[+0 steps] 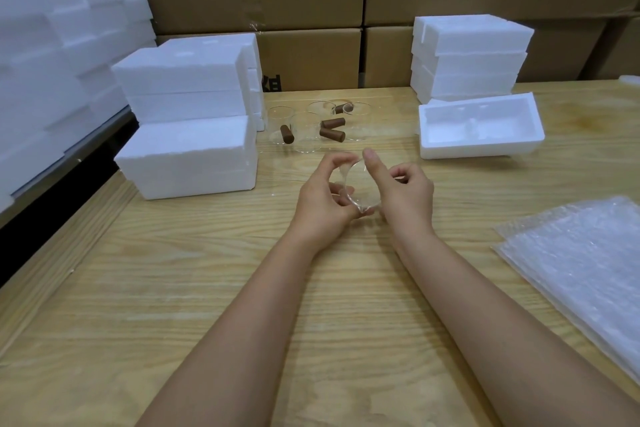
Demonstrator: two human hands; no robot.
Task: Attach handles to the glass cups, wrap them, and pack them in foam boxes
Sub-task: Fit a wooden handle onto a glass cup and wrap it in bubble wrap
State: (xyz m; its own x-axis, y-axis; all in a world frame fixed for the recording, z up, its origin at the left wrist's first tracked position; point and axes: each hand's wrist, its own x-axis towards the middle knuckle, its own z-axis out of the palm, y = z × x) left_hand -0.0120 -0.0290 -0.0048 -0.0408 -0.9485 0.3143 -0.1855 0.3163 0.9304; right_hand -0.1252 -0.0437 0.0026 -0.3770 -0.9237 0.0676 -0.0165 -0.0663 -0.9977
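A clear glass cup (356, 185) is held just above the wooden table (207, 288) between both hands. My left hand (323, 196) grips its left side, fingers curled over the rim. My right hand (403, 189) holds the right side, thumb up against the rim. Behind them stand several glass cups (282, 125) with brown handles (332, 134) in or beside them. An open foam box (479, 126) lies at the right. Bubble wrap sheets (581, 267) lie at the near right.
Closed foam boxes (188, 156) are stacked at the left, more foam pieces (469, 55) at the back right. A tall foam stack (59, 45) fills the far left. Cardboard cartons (311, 3) line the back.
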